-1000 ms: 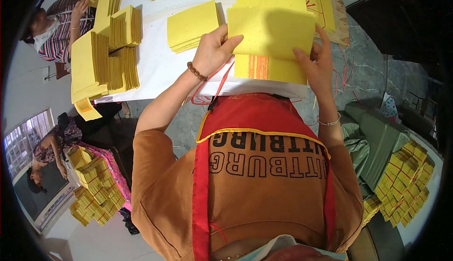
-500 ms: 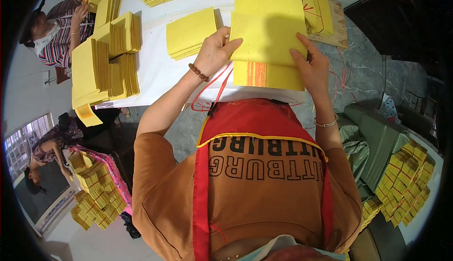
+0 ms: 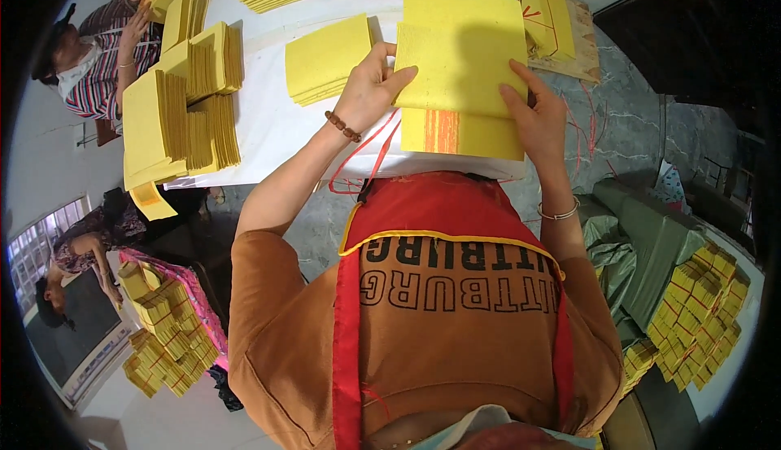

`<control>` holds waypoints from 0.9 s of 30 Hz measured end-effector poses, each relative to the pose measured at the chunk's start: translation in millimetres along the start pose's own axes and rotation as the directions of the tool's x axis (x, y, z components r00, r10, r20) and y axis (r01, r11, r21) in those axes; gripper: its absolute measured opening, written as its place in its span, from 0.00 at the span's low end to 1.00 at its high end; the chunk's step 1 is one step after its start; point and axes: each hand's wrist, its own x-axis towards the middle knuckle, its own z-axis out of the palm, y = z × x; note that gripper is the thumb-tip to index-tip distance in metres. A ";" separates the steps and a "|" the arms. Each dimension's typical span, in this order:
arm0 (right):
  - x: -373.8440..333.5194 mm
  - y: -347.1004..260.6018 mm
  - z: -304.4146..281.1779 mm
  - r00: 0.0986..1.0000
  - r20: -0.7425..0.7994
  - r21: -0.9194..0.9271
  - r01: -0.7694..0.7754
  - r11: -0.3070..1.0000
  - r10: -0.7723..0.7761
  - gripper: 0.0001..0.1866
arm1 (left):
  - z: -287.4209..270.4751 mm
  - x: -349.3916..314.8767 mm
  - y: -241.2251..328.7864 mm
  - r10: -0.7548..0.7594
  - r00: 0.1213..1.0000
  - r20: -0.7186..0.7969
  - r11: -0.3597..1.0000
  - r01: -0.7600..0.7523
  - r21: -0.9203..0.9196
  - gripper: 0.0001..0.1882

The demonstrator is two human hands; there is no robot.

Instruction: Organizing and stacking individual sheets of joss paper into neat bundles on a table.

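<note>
Single view: one head-worn fisheye camera, looking steeply down past the wearer's chest and red apron (image 3: pixel 439 222) onto the white table (image 3: pixel 277 124) directly ahead, close enough that the left hand (image 3: pixel 370 92) and right hand (image 3: pixel 537 120) sit in the upper middle of the frame. Wide field: straight edges bow toward a dark circular rim, taking in floor on both sides, with another person (image 3: pixel 89 67) at far left. No second view; nothing shared.
</note>
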 end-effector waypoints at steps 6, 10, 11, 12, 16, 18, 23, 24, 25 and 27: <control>1.4 6.2 3.9 0.999 -0.028 0.063 0.036 0.997 -0.035 0.20 | 0.2 -0.2 0.1 0.007 0.999 -0.035 0.999 -0.005 0.051 0.18; 3.5 5.2 2.2 1.000 -0.003 0.022 -0.005 1.000 0.005 0.20 | -2.5 0.3 -3.8 0.075 0.993 -0.091 0.990 -0.063 0.127 0.23; 4.0 4.8 1.3 0.999 0.017 -0.022 -0.028 0.999 0.029 0.20 | -2.1 -0.6 -2.7 0.075 0.993 -0.090 0.990 -0.063 0.127 0.23; 3.9 5.4 1.0 0.999 0.015 -0.022 -0.030 0.999 0.030 0.20 | -1.5 -2.4 0.1 0.088 0.989 -0.122 0.983 -0.066 0.172 0.24; 3.4 7.1 1.4 1.000 0.014 0.007 0.010 1.000 -0.010 0.20 | 0.9 0.9 9.4 0.668 0.730 -0.149 0.609 -0.421 0.672 0.20; 3.4 6.9 2.1 1.000 0.017 0.015 0.011 1.000 -0.011 0.19 | 4.7 2.4 22.8 0.728 0.685 -0.035 0.524 -0.523 0.672 0.19; 3.1 4.7 2.1 1.000 0.004 0.006 0.014 1.000 -0.014 0.19 | 39.4 3.4 35.7 0.667 0.696 0.267 0.377 -0.624 0.685 0.23; 2.7 2.6 1.2 1.000 0.002 0.005 0.012 1.000 -0.012 0.19 | 43.0 4.1 31.2 0.613 0.729 0.306 0.369 -0.606 0.705 0.27; 2.2 -0.2 0.8 1.000 0.019 0.014 -0.018 1.000 0.017 0.19 | 44.7 4.3 25.6 0.612 0.728 0.308 0.369 -0.608 0.703 0.27; 1.5 -3.7 1.7 0.998 0.033 0.024 -0.054 0.998 0.053 0.19 | 47.7 4.7 15.8 0.559 0.752 0.349 0.267 -0.562 0.783 0.30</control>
